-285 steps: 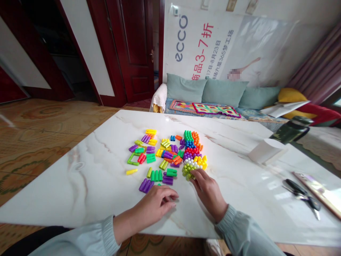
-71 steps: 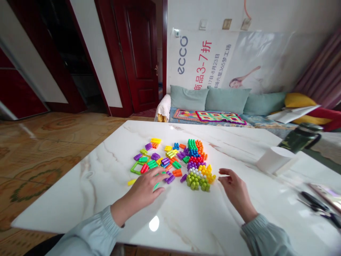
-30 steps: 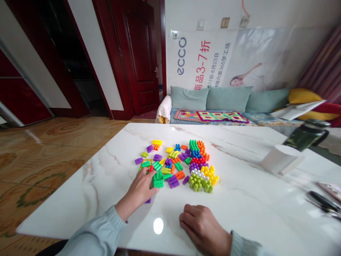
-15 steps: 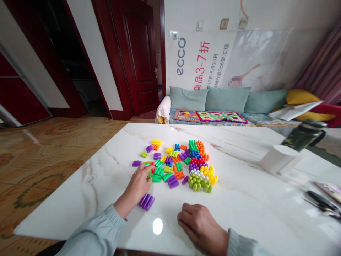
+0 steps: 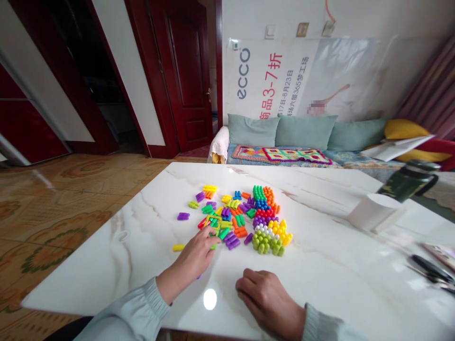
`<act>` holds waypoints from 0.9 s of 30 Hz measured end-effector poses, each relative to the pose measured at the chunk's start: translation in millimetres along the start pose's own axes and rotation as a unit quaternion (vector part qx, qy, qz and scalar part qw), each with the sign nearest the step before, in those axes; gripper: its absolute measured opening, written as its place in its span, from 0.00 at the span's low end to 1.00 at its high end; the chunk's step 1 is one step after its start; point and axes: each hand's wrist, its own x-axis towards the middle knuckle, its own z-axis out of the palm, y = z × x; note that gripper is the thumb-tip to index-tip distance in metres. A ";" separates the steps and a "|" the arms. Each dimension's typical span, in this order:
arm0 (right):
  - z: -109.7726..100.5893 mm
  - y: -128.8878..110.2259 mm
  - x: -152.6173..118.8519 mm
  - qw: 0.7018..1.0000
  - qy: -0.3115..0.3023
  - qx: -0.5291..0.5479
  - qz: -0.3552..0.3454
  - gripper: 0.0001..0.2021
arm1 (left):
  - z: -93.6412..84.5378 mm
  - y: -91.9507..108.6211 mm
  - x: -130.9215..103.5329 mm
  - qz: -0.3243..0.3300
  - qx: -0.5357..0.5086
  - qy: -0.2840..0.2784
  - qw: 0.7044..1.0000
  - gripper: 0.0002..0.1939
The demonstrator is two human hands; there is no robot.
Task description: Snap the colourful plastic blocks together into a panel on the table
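My left hand [image 5: 199,250] is over the near-left side of the scattered coloured pieces, its fingers bent down on green pieces [image 5: 223,233]; what lies under the fingertips is hidden. Just beyond the fingers are a yellow-green piece [image 5: 213,219] and a red one. My right hand [image 5: 265,296] rests curled on the white table near its front edge, touching no piece. Upright pieces stand grouped by colour to the right: green [image 5: 259,192], orange, blue, red [image 5: 265,213], purple, white, yellow [image 5: 281,230] and light green [image 5: 263,242]. A yellow piece [image 5: 178,247] lies left of my left hand.
The white marbled table [image 5: 320,284] carries a white paper-like object [image 5: 373,211], a camouflage flask [image 5: 407,180], a black-handled tool [image 5: 430,268] and a phone [image 5: 441,253] at the right. Behind stands a sofa with green cushions [image 5: 304,132].
My left hand has moved right and slightly nearer, now covering most of the purple pieces near the front. A yellow piece now shows at its left. My right hand has stayed in place.
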 end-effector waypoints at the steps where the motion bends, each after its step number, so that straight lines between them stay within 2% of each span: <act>1: 0.1 0.0 0.0 1.000 0.000 0.000 0.001 0.10 | 0.6 -0.5 -0.6 -0.004 0.008 -0.016 1.000 0.17; 5: 1.4 -0.3 -0.7 1.000 -0.002 0.000 0.007 0.10 | -3.9 3.0 -1.3 -0.017 0.024 -0.056 0.998 0.15; 12: -2.2 -2.9 -1.0 1.000 -0.007 0.006 0.014 0.10 | -12.6 7.6 -2.8 -0.042 0.048 -0.093 0.994 0.15; 27: 0.3 -2.8 -0.1 1.000 -0.009 0.008 0.020 0.08 | -15.7 10.4 -5.7 -0.056 0.051 -0.100 0.992 0.18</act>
